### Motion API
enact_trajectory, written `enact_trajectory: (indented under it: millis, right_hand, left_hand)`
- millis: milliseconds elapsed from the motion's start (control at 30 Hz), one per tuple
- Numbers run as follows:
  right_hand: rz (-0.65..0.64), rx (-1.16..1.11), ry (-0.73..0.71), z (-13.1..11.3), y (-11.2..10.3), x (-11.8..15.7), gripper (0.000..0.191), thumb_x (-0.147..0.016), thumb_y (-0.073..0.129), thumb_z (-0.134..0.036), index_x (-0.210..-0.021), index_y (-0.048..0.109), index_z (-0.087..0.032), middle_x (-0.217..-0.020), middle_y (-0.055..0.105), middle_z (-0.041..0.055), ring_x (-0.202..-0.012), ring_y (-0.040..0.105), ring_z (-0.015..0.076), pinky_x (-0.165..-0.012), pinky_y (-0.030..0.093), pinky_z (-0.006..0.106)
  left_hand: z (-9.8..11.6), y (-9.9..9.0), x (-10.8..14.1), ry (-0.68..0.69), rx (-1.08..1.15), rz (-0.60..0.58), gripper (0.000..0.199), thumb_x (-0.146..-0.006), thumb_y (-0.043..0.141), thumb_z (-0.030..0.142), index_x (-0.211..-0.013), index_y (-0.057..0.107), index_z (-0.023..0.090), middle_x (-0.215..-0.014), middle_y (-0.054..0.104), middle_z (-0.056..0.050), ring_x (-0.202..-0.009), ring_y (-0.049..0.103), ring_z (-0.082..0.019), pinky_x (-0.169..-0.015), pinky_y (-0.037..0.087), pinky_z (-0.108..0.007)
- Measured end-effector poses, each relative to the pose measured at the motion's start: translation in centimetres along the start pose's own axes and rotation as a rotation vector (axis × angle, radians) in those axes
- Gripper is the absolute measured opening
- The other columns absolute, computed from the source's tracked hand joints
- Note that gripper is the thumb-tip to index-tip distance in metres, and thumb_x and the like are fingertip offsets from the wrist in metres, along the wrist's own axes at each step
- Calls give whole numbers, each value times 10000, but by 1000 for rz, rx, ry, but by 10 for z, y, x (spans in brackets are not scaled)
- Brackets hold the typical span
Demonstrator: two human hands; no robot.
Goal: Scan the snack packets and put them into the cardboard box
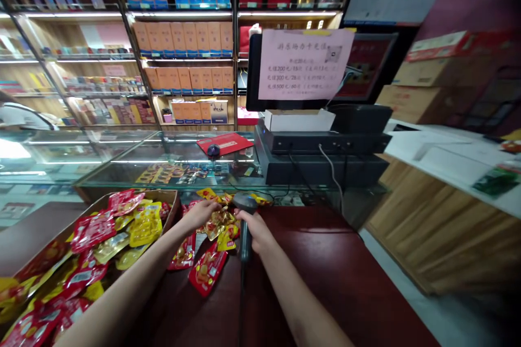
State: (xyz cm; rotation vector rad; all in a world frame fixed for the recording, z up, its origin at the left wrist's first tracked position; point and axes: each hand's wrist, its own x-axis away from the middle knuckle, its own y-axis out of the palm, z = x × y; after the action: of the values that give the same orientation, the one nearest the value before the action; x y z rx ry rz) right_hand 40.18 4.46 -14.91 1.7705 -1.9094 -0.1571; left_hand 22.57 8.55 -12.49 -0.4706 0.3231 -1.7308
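On the dark red counter (pixel 321 276) lies a loose pile of red and yellow snack packets (pixel 220 223). My left hand (pixel 204 212) reaches over the back of this pile, fingers bent together at a packet; what they pinch is too small to make out. My right hand (pixel 254 227) is closed at the barcode scanner (pixel 245 244), just right of the pile, with the scanner's head pointing away from me. Nearer to me, a red packet (pixel 208 269) lies flat. An open carton (pixel 173 210) full of similar packets stands at the left.
Behind the counter is a glass display case (pixel 183 160) with a red envelope-like sheet (pixel 232 143) on top. A black monitor with a pink notice (pixel 303 65) and dark boxes (pixel 325 165) stands back right. Cables hang there. A person's sleeve (pixel 24 115) shows far left.
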Motion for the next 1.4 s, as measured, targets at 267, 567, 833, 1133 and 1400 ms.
enact_trajectory:
  millis: [267, 567, 833, 1133, 1400]
  right_hand:
    - [-73, 126, 84, -4, 5, -3, 154, -541, 622, -185, -686, 583, -151, -462, 519, -57, -416, 499, 101, -462, 409, 230]
    - [-134, -187, 222, -4, 3, -7, 152, -533, 613, -129, -682, 579, -137, -761, 674, 68, -687, 648, 143, -699, 517, 264]
    - [-225, -159, 27, -29, 18, 22, 190, -561, 655, -166, -735, 582, -144, -1023, 673, 112, -924, 657, 230, -746, 528, 301]
    - [-330, 139, -55, -43, 32, 57, 240, -635, 644, -311, -780, 541, -149, -747, 644, 34, -462, 591, 132, -348, 441, 217]
    - [-377, 401, 50, -31, 36, 54, 68, -611, 546, -221, -641, 531, -162, -430, 531, -28, -341, 490, 118, -316, 399, 216]
  left_hand:
    - [-22, 19, 10, 154, -323, -2, 378, -660, 650, 384, -995, 703, 218, -1034, 689, -94, -993, 605, -286, -873, 399, -311]
    - [-18, 23, 19, 190, -410, 87, 498, -583, 714, 291, -1068, 657, 192, -988, 684, -115, -912, 614, -275, -795, 415, -309]
    - [9, -10, 18, 114, 6, -39, 323, -674, 658, 344, -935, 703, 160, -753, 695, -47, -691, 627, -207, -628, 445, -266]
    - [5, -33, 12, -43, 572, 95, 385, -562, 799, 371, -867, 682, 166, -877, 673, -32, -698, 611, -109, -530, 436, -174]
    - [3, -43, 9, -93, 675, 88, 323, -560, 816, 313, -813, 681, 164, -812, 654, 3, -567, 556, -42, -446, 412, -130]
